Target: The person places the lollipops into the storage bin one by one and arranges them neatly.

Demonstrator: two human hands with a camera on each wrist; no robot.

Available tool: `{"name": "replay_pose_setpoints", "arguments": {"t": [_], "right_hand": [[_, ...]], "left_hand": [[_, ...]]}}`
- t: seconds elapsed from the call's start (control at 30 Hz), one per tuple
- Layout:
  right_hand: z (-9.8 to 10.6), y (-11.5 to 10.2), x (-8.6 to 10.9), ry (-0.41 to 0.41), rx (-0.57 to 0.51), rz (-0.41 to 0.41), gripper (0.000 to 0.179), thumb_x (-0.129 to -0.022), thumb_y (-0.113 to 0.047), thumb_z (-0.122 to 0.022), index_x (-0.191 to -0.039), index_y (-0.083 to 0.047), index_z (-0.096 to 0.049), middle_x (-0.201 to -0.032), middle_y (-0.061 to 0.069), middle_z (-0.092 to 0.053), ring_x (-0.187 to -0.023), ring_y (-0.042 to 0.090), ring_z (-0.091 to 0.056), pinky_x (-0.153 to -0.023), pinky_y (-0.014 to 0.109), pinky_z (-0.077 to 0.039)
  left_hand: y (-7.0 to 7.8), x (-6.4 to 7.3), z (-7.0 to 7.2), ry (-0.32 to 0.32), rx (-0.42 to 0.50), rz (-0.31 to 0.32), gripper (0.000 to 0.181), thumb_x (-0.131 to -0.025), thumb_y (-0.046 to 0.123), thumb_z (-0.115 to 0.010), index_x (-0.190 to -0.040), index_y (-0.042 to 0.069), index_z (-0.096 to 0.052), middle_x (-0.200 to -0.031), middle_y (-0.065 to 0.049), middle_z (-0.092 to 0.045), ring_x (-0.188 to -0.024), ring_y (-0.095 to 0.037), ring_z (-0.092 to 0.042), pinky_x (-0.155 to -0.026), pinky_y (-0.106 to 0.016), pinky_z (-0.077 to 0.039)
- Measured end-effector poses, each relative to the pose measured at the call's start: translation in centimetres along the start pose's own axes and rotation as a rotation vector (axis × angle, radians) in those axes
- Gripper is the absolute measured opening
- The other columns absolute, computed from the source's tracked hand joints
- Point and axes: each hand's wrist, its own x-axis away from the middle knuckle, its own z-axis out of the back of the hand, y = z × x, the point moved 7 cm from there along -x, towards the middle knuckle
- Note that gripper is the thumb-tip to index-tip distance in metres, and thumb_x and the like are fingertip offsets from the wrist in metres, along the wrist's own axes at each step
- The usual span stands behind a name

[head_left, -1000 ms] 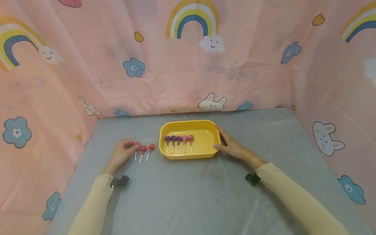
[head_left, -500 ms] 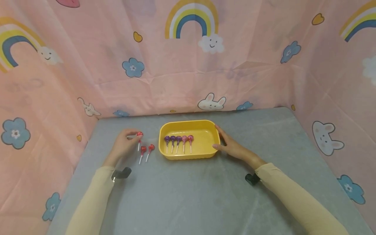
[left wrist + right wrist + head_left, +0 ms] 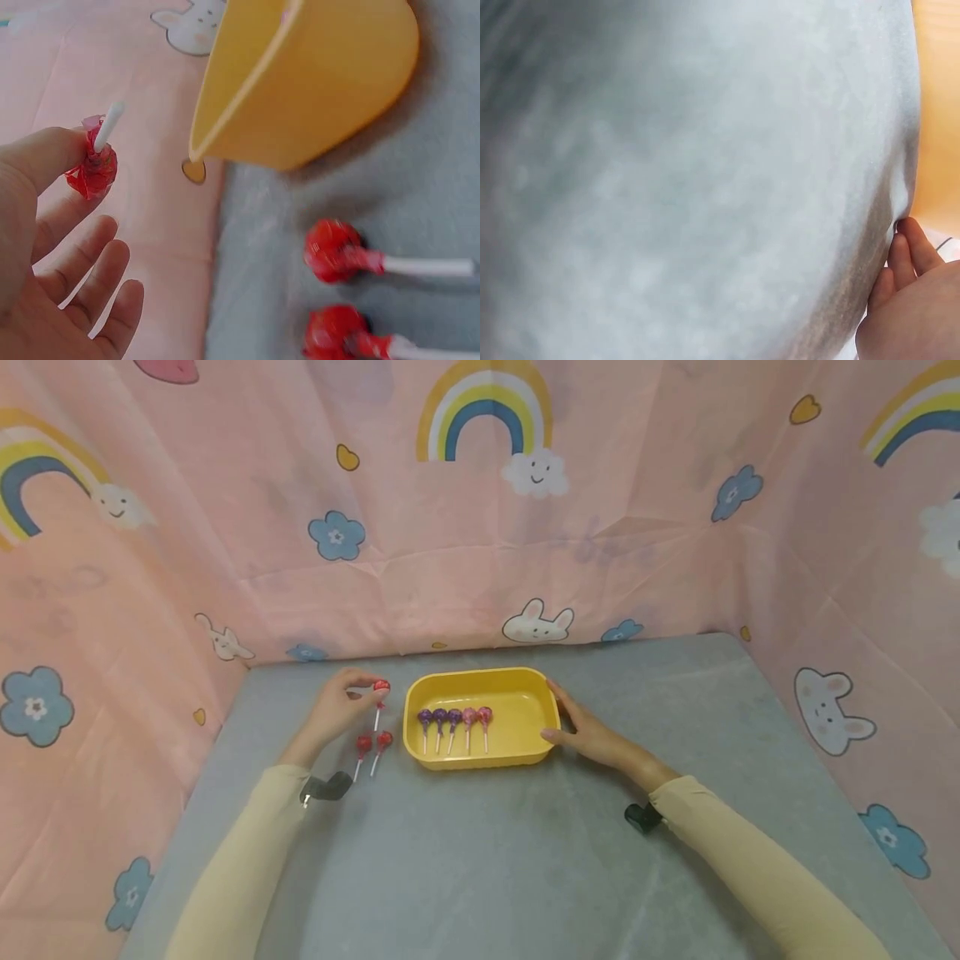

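My left hand (image 3: 339,706) pinches a lollipop with a red wrapped head (image 3: 94,166) between thumb and index finger, raised to the left of the yellow tray (image 3: 480,762). Its white stick points down in the head view; the other fingers are spread. Two more red lollipops, a left one (image 3: 363,745) and a right one (image 3: 384,741), lie on the table below that hand. Inside the tray several purple lollipops (image 3: 440,717) and two pink lollipops (image 3: 485,716) lie in a row. My right hand (image 3: 592,733) holds the tray's right end, thumb over the rim and fingers along the outside.
A grey cloth-like surface covers the table (image 3: 480,860). Pink patterned curtain (image 3: 450,568) hangs behind the table and along both sides. Within the tray, the lollipops take up the left and middle part of the floor.
My left hand has lifted the leftmost red lollipop from beside the other two and carried it up and right toward the tray. The right hand has stayed on the tray.
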Motion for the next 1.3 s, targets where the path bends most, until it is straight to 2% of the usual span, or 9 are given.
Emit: {"name": "replay_pose_setpoints", "arguments": {"t": [0.27,0.63,0.83,1.1,1.3], "right_hand": [[0.0,-0.1,0.0,0.002,-0.004,0.010,0.094,-0.094,-0.047,-0.064,-0.158,-0.040,0.004,-0.169,0.005,-0.005,-0.156,0.035,-0.007,-0.120,0.070,-0.010],[0.0,-0.1,0.0,0.003,0.000,0.007,0.094,-0.094,-0.046,-0.063,-0.158,-0.038,0.005,-0.168,0.009,-0.009,-0.155,0.037,-0.010,-0.120,0.070,-0.010],[-0.1,-0.2,0.2,0.006,0.001,-0.002,0.094,-0.093,-0.048,-0.064,-0.158,-0.039,0.004,-0.169,0.006,-0.005,-0.156,0.035,-0.007,-0.120,0.069,-0.010],[-0.1,-0.1,0.2,0.006,-0.006,0.001,0.094,-0.094,-0.046,-0.064,-0.157,-0.042,0.005,-0.169,0.008,-0.007,-0.155,0.037,-0.008,-0.120,0.070,-0.010],[0.0,-0.1,0.0,0.003,0.000,0.011,0.093,-0.095,-0.046,-0.063,-0.157,-0.041,0.005,-0.169,0.009,-0.008,-0.155,0.038,-0.009,-0.120,0.070,-0.010]], "left_hand": [[2.3,-1.1,-1.3,-0.031,0.021,-0.020,0.035,-0.091,0.034,-0.071,-0.117,0.010,-0.069,-0.128,-0.009,-0.059,-0.122,-0.028,-0.056,-0.103,-0.046,-0.050],[4.4,-2.5,-3.7,-0.079,0.055,-0.055,0.031,-0.090,0.030,-0.072,-0.112,0.009,-0.070,-0.124,-0.010,-0.061,-0.120,-0.028,-0.058,-0.102,-0.046,-0.051],[5.1,-3.0,-4.9,-0.093,0.077,-0.060,0.031,-0.090,0.028,-0.073,-0.112,0.007,-0.070,-0.121,-0.011,-0.063,-0.119,-0.029,-0.059,-0.102,-0.045,-0.051],[5.8,-3.8,-6.6,-0.104,0.070,-0.074,0.031,-0.091,0.029,-0.072,-0.113,0.007,-0.069,-0.120,-0.012,-0.064,-0.117,-0.029,-0.061,-0.101,-0.043,-0.053],[6.0,-4.4,-7.8,-0.128,0.072,-0.062,0.032,-0.091,0.028,-0.072,-0.115,0.007,-0.068,-0.121,-0.011,-0.064,-0.115,-0.029,-0.062,-0.103,-0.043,-0.052]]}}
